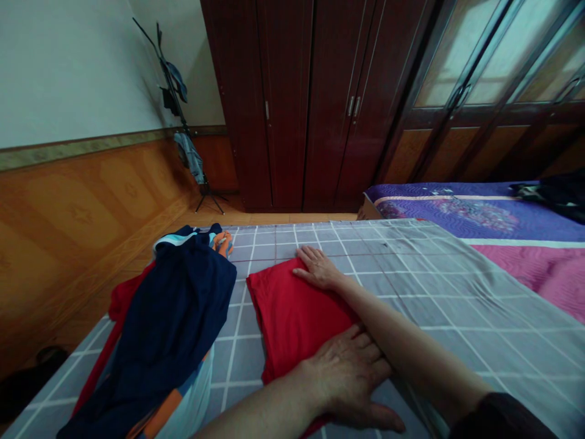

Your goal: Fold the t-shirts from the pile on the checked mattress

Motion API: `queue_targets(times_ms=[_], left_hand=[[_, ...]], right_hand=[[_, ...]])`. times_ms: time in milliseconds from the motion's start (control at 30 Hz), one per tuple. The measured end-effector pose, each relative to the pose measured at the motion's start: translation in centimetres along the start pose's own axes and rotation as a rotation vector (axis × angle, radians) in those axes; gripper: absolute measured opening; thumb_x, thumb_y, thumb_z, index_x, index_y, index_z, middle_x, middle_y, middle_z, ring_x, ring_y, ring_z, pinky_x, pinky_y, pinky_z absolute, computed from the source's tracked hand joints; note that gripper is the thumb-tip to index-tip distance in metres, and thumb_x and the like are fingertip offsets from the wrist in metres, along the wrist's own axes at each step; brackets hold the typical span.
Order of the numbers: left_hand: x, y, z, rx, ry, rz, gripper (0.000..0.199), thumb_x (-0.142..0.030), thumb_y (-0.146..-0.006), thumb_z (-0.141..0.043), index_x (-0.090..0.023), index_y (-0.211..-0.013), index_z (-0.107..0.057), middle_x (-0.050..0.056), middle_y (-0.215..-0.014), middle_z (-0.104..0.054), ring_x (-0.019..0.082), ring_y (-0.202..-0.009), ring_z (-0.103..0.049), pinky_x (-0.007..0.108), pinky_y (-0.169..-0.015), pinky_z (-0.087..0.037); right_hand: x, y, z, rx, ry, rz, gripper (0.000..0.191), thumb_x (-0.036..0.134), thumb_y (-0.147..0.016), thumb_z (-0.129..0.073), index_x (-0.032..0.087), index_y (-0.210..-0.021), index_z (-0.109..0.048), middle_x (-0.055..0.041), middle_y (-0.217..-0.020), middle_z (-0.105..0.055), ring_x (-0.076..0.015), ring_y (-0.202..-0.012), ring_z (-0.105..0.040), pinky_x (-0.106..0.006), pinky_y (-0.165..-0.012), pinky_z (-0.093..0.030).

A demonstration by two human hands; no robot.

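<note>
A red piece of cloth, apparently a folded garment (pixel 297 311), lies flat on the grey checked bedsheet (pixel 375 262). My right hand (pixel 317 267) rests palm down across its far edge, fingers stretched out. Nearer to me, my left hand (pixel 345 375) lies flat over its near right part, with the fingers spread and the thumb off the cloth. The left fingertips reach close to my right forearm. Both hands and forearms hide part of the red cloth.
To the left lies a heap of clothes with a navy garment (pixel 178 299) on top. A purple and pink bed (pixel 439 210) adjoins at the right, with dark clothing (pixel 557 192) on it. Behind stand a dark red wardrobe (pixel 292 122) and a coat rack (pixel 176 103).
</note>
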State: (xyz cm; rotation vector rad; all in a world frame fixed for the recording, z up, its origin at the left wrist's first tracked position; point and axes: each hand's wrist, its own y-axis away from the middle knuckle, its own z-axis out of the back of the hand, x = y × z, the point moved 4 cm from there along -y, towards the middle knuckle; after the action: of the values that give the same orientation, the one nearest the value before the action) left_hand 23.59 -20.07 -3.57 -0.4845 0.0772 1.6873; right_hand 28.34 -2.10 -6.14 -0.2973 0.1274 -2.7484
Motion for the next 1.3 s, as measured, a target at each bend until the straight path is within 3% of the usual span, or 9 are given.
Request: queue_targets(times_ms=[133, 333, 500, 700, 867, 967, 1067, 1200, 1300], left_hand=[[0.1, 0.0, -0.1, 0.0, 0.045, 0.045, 0.081, -0.057, -0.083, -0.057, -0.012, -0.144, -0.028, 0.012, -0.148, -0.035, 0.025, -0.14, -0.024, 0.041, -0.116, -0.012], [0.1, 0.3, -0.3, 0.029, 0.126, 0.077, 0.077, -0.057, -0.087, -0.049, -0.014, -0.145, -0.025, 0.013, -0.15, -0.03, 0.027, -0.141, -0.019, 0.044, -0.115, -0.014], [0.5, 0.1, -0.6, -0.025, 0.149, 0.104, 0.082, -0.061, -0.083, -0.052, -0.014, -0.145, -0.024, 0.015, -0.149, -0.031, 0.029, -0.138, -0.026, 0.043, -0.112, -0.024], [1.4, 0.3, 0.5, -0.582, 0.142, 0.147, 0.015, -0.024, -0.09, -0.042, -0.017, -0.098, -0.052, 0.008, -0.088, -0.06, 0.021, -0.085, -0.058, 0.035, -0.078, -0.048], [2.5, 1.8, 2.3, -0.997, 0.175, 0.31, 0.017, -0.016, -0.089, -0.037, -0.019, -0.101, -0.049, 0.008, -0.093, -0.057, 0.02, -0.09, -0.056, 0.038, -0.082, -0.048], [3.8, 1.8, 2.3, -0.901, 0.149, 0.504, 0.032, -0.02, -0.093, -0.034, -0.017, -0.125, -0.042, 0.015, -0.123, -0.052, 0.023, -0.119, -0.048, 0.044, -0.101, -0.04], [5.0, 1.5, 1.4, -0.567, 0.065, 0.633, 0.051, -0.035, -0.096, -0.034, -0.012, -0.141, -0.028, 0.019, -0.145, -0.035, 0.027, -0.138, -0.027, 0.05, -0.111, -0.027], [6.4, 2.0, 0.2, -0.128, -0.081, 0.657, 0.066, -0.052, -0.095, -0.028, -0.011, -0.147, -0.021, 0.016, -0.153, -0.023, 0.026, -0.143, -0.014, 0.051, -0.115, -0.015], [8.7, 4.6, 1.0, -0.063, -0.232, 0.732, 0.071, -0.059, -0.093, -0.029, -0.013, -0.147, -0.022, 0.013, -0.154, -0.018, 0.026, -0.143, -0.011, 0.051, -0.115, -0.011]], right_hand=[[-2.8, 1.3, 0.6, -0.042, 0.006, -0.133, 0.065, 0.049, -0.096, -0.031, 0.0, -0.139, -0.036, -0.0259, -0.145, -0.033, -0.0328, -0.136, -0.029, -0.048, -0.108, -0.023], [-2.4, 4.5, 0.2, -0.021, -0.089, -0.017, 0.058, 0.048, -0.093, -0.04, 0.014, -0.14, -0.041, -0.0113, -0.15, -0.031, -0.024, -0.138, -0.025, -0.04, -0.113, -0.016], [-3.1, 4.6, 0.8, -0.141, -0.228, -0.168, 0.06, 0.043, -0.093, -0.037, 0.003, -0.138, -0.04, -0.0228, -0.147, -0.031, -0.033, -0.139, -0.021, -0.054, -0.111, -0.013], [-1.1, 7.6, 1.9, -0.225, -0.547, -0.146, 0.057, 0.046, -0.096, -0.023, 0.014, -0.141, -0.039, -0.0117, -0.141, -0.046, -0.022, -0.129, -0.044, -0.043, -0.106, -0.036], [0.8, 12.5, 2.0, -0.255, -0.703, -0.143, 0.052, 0.038, -0.098, -0.021, 0.015, -0.139, -0.043, -0.012, -0.131, -0.056, -0.0229, -0.118, -0.055, -0.042, -0.098, -0.046], [3.0, 15.4, 1.7, -0.2, -0.514, 0.068, 0.048, 0.034, -0.094, -0.037, 0.019, -0.139, -0.043, -0.0107, -0.141, -0.046, -0.0261, -0.131, -0.04, -0.048, -0.108, -0.035], [4.8, 17.2, 1.1, -0.092, -0.245, 0.24, 0.053, 0.035, -0.091, -0.046, 0.019, -0.141, -0.041, -0.0117, -0.146, -0.038, -0.0282, -0.137, -0.029, -0.051, -0.112, -0.025], [4.7, 17.8, 0.9, -0.028, -0.16, 0.205, 0.068, 0.05, -0.089, -0.048, 0.012, -0.144, -0.033, -0.0157, -0.15, -0.027, -0.03, -0.14, -0.02, -0.051, -0.113, -0.025], [4.2, 17.9, 0.9, 0.028, -0.164, 0.167, 0.072, 0.053, -0.089, -0.048, 0.011, -0.145, -0.031, -0.0157, -0.15, -0.025, -0.0305, -0.14, -0.016, -0.052, -0.113, -0.023]])
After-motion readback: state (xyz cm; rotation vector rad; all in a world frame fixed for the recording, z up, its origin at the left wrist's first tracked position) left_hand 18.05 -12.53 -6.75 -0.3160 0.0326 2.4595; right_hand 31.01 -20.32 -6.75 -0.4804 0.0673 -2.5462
